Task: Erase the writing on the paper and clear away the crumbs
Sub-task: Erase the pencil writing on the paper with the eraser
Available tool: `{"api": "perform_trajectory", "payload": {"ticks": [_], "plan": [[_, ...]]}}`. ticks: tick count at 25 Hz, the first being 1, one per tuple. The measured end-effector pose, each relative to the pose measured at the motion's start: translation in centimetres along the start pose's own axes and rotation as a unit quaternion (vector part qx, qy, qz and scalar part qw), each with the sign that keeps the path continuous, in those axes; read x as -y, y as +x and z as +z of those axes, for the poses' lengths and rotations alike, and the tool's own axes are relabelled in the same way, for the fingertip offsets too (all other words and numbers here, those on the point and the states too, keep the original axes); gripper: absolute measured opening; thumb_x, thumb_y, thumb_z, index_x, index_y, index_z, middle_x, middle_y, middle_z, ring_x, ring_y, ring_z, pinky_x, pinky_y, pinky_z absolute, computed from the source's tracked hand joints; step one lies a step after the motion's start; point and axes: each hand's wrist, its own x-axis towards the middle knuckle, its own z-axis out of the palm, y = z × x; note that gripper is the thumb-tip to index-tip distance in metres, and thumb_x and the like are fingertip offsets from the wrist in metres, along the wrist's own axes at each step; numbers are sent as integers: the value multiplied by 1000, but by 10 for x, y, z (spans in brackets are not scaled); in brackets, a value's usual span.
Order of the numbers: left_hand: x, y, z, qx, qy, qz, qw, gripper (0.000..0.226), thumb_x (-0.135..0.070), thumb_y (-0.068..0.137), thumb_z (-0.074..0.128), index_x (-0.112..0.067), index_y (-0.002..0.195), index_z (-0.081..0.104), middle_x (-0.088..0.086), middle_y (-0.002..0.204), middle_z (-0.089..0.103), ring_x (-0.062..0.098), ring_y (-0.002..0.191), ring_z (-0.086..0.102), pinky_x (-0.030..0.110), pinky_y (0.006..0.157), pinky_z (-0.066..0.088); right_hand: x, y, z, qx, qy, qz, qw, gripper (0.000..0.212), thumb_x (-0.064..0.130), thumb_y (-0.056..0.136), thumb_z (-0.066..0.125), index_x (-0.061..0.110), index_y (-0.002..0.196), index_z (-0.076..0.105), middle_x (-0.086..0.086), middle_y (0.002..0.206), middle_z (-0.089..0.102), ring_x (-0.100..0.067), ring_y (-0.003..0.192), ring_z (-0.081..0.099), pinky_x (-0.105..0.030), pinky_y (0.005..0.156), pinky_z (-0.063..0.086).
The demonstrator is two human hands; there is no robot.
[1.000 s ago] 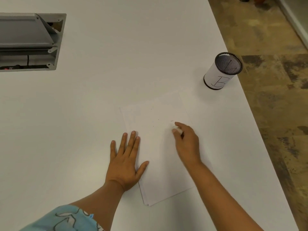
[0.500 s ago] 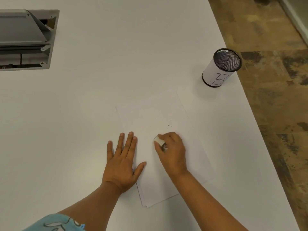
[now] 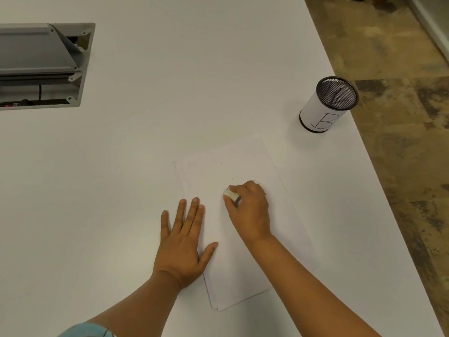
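A thin stack of white paper [image 3: 233, 166] lies on the white table [image 3: 170, 81], slightly turned. My left hand [image 3: 182, 242] rests flat with fingers spread on the paper's left edge. My right hand [image 3: 250, 210] is closed around a small white eraser [image 3: 231, 194], pressed on the middle of the sheet. A few dark crumbs [image 3: 254, 181] lie just beyond my right knuckles. Any faint writing is too pale to read.
A black mesh cup [image 3: 325, 105] wrapped in white paper marked "B" stands at the table's right edge, beyond the paper. A grey open cable hatch [image 3: 43, 66] is set into the table at far left. The floor [image 3: 401, 117] drops away on the right.
My right hand slid the eraser leftward across the paper, then stayed near the middle. My left hand kept its place on the sheet's left edge.
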Motion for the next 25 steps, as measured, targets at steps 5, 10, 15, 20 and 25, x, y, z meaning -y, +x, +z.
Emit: {"api": "perform_trajectory", "payload": {"ticks": [5, 10, 15, 20, 25], "plan": [[-6, 2, -9, 6, -20, 2, 1000, 82, -66, 86, 16, -9, 144, 28, 9, 153, 21, 32, 140, 17, 58, 109, 6, -5, -9, 4, -36, 48, 9, 998, 23, 16, 76, 72, 8, 96, 65, -8, 89, 63, -18, 83, 58, -17, 74, 43], [-13, 56, -31, 76, -86, -124, 986, 132, -87, 57, 45, -12, 143, -20, 6, 155, -17, 21, 140, -21, 58, 104, -17, -10, -8, 7, -59, 55, 15, 997, 23, 12, 73, 74, 6, 93, 66, -8, 84, 62, -20, 79, 59, -20, 70, 46], [-14, 87, -34, 238, -86, -179, 951, 162, -77, 34, 72, -14, 108, -59, 2, 121, -60, 21, 109, -57, 61, 94, -24, -7, -5, 9, -67, 53, 17, 996, 22, 11, 71, 75, 6, 91, 67, -10, 83, 64, -21, 78, 61, -22, 71, 47], [-19, 90, -41, 268, -71, -205, 939, 162, -77, 35, 73, -14, 105, -60, 8, 131, -56, 23, 106, -58, 63, 96, -22, 17, 48, 16, -13, 16, 38, 999, 18, 13, 79, 68, 2, 92, 66, -15, 87, 61, -27, 82, 57, -28, 70, 46], [-21, 87, -45, 270, -71, -202, 939, 163, -77, 34, 72, -14, 104, -61, 7, 130, -57, 23, 110, -56, 62, 93, -26, 7, 1, 8, -33, 10, 51, 998, 20, 17, 77, 70, 7, 94, 66, -9, 88, 63, -20, 81, 59, -23, 71, 46]]}}
